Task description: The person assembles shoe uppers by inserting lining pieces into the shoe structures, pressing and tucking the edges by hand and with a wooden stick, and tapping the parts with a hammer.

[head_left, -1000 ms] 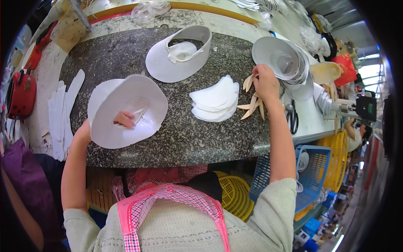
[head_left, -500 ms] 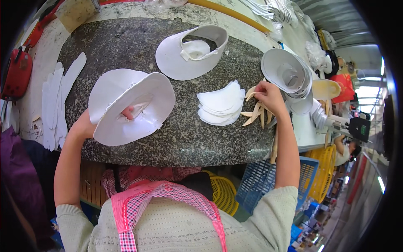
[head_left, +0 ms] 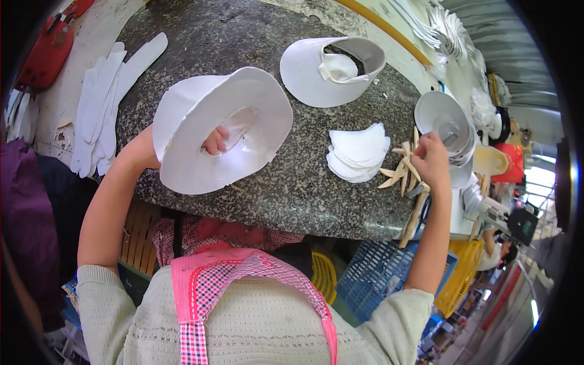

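A white, hat-shaped piece with a wide curved brim [head_left: 188,167] is held up tilted in my left hand [head_left: 216,140]. Its curled fingertips show through the central opening; the rest of the hand is behind the piece. My right hand [head_left: 432,161] is closed, fingertips down, at the right side of a loose pile of beige curved strips [head_left: 398,173]. What its fingers hold, if anything, is hidden. Left of that pile lies a stack of white crescent-shaped pieces [head_left: 359,152]. Another white brimmed piece [head_left: 310,76] rests farther back on the dark speckled slab [head_left: 267,204].
Nested white cone-shaped pieces [head_left: 441,115] stand just beyond my right hand. A tool with a wooden handle [head_left: 413,222] lies by the slab's right edge. Long white strips [head_left: 97,115] lie at the left. Below the right edge are blue [head_left: 377,271] and yellow crates [head_left: 459,286].
The view has shifted, so the table's things sit farther right. My right hand has moved from the pile's upper left to its right side. The left hand still holds the hat-shaped piece.
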`<state>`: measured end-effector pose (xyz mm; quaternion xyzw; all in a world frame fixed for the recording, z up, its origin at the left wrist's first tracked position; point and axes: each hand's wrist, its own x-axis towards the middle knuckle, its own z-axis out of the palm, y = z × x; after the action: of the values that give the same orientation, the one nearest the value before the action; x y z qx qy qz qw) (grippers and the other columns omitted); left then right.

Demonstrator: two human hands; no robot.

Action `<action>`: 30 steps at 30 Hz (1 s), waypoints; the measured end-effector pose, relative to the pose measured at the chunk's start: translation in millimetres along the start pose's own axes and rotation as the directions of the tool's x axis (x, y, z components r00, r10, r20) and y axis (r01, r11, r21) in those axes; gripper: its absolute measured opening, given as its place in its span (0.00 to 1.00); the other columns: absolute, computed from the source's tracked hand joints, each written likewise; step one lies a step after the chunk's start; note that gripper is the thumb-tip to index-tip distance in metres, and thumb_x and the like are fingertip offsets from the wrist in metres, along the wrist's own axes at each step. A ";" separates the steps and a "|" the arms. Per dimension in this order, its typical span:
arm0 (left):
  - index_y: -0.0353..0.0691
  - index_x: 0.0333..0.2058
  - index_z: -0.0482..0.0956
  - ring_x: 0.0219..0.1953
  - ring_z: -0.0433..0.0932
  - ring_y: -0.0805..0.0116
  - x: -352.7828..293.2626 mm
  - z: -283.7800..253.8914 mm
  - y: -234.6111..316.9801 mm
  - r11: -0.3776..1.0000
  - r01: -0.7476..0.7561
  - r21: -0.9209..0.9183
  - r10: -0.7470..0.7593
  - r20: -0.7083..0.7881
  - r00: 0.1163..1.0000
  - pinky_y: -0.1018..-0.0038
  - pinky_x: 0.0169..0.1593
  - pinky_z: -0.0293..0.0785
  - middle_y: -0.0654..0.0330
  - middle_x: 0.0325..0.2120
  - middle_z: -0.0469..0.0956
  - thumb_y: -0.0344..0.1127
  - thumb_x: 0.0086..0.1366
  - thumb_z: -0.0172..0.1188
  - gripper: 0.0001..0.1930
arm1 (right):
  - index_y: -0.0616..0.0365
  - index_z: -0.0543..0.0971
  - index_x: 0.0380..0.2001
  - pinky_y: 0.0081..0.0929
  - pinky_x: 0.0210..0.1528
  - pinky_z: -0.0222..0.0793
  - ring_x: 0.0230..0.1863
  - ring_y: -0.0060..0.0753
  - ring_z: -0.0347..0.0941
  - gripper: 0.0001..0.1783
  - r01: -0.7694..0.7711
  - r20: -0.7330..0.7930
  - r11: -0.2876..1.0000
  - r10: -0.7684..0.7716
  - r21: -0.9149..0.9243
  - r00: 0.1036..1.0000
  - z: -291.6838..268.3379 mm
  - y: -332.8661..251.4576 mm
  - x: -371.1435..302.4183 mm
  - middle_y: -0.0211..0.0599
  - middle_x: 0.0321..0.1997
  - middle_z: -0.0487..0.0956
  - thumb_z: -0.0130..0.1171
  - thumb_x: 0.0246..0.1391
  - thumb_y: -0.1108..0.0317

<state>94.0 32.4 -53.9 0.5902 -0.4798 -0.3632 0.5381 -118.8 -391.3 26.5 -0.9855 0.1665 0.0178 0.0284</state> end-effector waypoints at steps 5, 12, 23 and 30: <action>0.38 0.29 0.76 0.46 0.74 0.57 -4.7 1.8 -3.2 1.000 0.012 -0.003 -0.012 0.017 1.000 0.63 0.52 0.68 0.55 0.34 0.78 0.34 0.51 0.63 0.08 | 0.64 0.71 0.15 0.25 0.36 0.67 0.36 0.29 0.72 0.04 -0.339 0.464 0.744 0.044 0.575 0.885 18.6 -0.4 -2.1 0.39 0.32 0.76 0.56 0.30 0.78; 0.40 0.28 0.77 0.43 0.75 0.62 -6.4 1.8 -1.5 0.998 0.025 -0.053 -0.027 -0.045 0.999 0.68 0.49 0.70 0.59 0.30 0.78 0.28 0.46 0.65 0.09 | 0.65 0.68 0.14 0.27 0.40 0.69 0.35 0.35 0.73 0.05 -0.183 0.292 0.833 0.027 0.522 0.956 22.1 -7.7 -20.1 0.41 0.34 0.74 0.55 0.29 0.78; 0.39 0.32 0.78 0.51 0.70 0.56 -9.9 -0.3 -6.7 1.000 0.018 -0.022 -0.017 0.035 0.999 0.62 0.54 0.65 0.55 0.36 0.77 0.38 0.55 0.61 0.10 | 0.62 0.75 0.22 0.28 0.49 0.64 0.44 0.34 0.71 0.08 -0.136 0.259 0.583 -0.132 0.801 0.957 -27.1 -31.0 -32.7 0.46 0.44 0.76 0.62 0.34 0.72; 0.43 0.42 0.77 0.44 0.75 0.64 -9.8 7.3 -9.1 0.993 0.121 0.005 -0.119 -0.136 0.983 0.70 0.50 0.70 0.55 0.41 0.76 0.35 0.50 0.65 0.19 | 0.60 0.76 0.27 0.26 0.26 0.67 0.25 0.36 0.74 0.05 0.454 -0.259 0.541 -0.400 0.708 0.879 10.9 -214.1 -9.0 0.39 0.27 0.76 0.58 0.43 0.79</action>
<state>86.0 39.4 -64.8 0.6449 -0.4081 -0.3507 0.5428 -57.2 -185.9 26.7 -0.8939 -0.0855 -0.0926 0.4302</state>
